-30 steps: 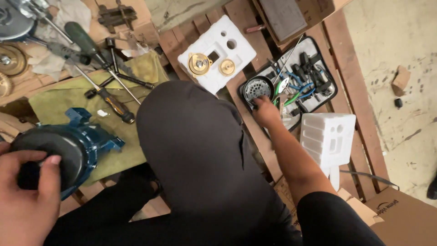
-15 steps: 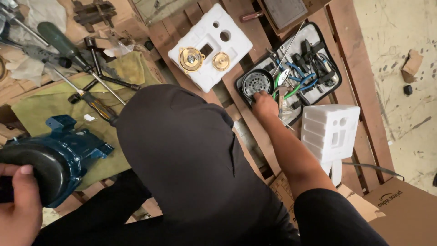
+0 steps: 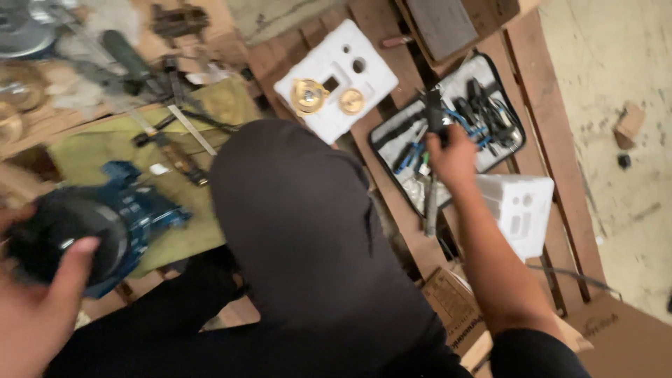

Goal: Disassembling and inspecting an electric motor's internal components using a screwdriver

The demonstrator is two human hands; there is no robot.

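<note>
Head view: the left hand (image 3: 35, 308) grips a black round part on the blue motor (image 3: 105, 224), which rests on a green cloth (image 3: 105, 150). The right hand (image 3: 451, 157) closes round a dark tool (image 3: 434, 115) over the open tool case (image 3: 483, 77), beside a white foam block (image 3: 521, 210).

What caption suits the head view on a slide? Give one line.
Seated on a wooden pallet, right hand lifts a dark tool from an open tool case; left hand steadies a blue motor housing.
</note>
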